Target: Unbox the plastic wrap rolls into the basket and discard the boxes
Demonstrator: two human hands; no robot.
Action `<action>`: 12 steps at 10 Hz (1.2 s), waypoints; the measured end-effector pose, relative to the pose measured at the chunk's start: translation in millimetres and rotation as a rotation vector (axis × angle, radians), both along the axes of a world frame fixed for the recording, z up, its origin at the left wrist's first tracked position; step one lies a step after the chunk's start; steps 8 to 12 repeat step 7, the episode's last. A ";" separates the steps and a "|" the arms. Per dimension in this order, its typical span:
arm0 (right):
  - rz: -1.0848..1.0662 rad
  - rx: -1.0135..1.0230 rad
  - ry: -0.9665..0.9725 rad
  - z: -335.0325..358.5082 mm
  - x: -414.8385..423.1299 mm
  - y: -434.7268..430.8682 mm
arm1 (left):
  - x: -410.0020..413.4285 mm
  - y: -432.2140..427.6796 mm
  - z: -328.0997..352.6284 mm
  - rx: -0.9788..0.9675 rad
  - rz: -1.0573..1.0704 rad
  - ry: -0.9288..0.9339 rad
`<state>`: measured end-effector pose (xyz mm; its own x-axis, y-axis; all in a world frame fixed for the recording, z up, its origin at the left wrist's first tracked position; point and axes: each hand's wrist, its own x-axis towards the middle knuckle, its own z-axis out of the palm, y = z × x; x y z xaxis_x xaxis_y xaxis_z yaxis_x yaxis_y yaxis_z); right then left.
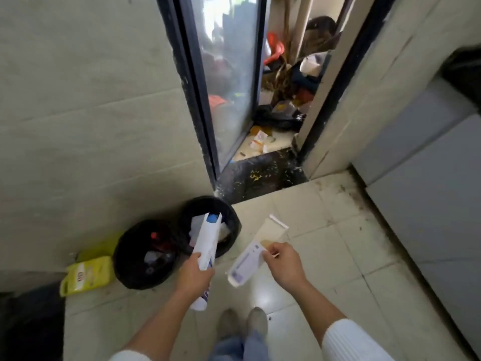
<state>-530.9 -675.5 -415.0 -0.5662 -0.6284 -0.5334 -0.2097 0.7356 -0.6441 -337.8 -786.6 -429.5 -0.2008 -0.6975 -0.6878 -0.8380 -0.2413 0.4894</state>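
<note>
The lower end of the left box [207, 246] is hidden behind the left hand [194, 276], the print on both it and the right box [250, 259] is blurred beyond reading, the bin [208, 225] contents are indistinct, and both sleeves are cut off by the bottom edge.
</note>
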 end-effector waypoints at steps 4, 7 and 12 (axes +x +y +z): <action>0.289 -0.038 0.079 -251.6 34.2 -150.2 | -6.8 -113.7 -253.5 -0.080 0.111 0.083; 0.320 0.074 -0.007 -286.3 26.2 -145.5 | -7.0 -124.4 -286.6 0.021 0.116 0.088; 0.320 0.074 -0.007 -286.3 26.2 -145.5 | -7.0 -124.4 -286.6 0.021 0.116 0.088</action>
